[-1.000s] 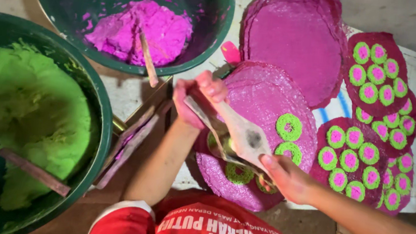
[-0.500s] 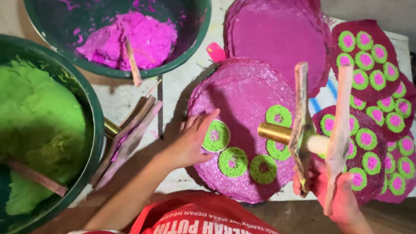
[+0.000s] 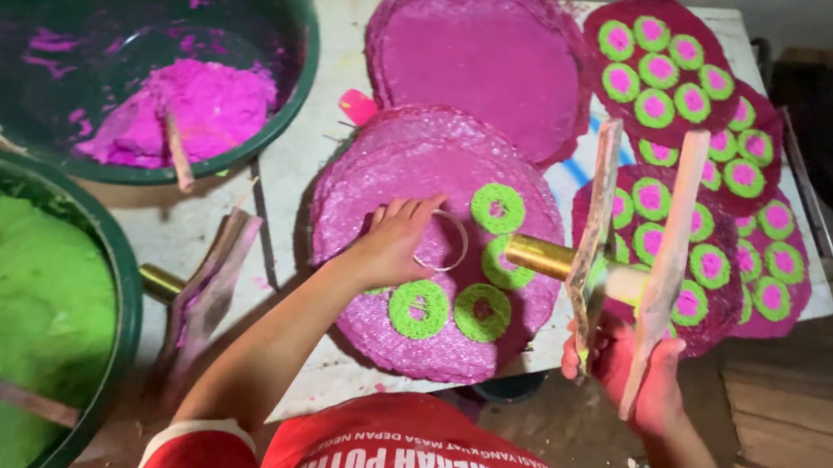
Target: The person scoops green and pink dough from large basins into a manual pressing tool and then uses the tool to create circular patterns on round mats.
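Four green rings (image 3: 482, 260) lie on the magenta disc (image 3: 380, 191), where the left hand (image 3: 398, 242), fingers loosely curled, touches a thin hoop (image 3: 444, 240), while the right hand (image 3: 638, 369) grips a brass-tubed wooden press (image 3: 602, 242) past the table edge (image 3: 788, 116).

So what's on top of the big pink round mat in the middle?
On the pink mat lie four green rings and a thin clear hoop that the left hand touches. Whatever lies under the hand is hidden.
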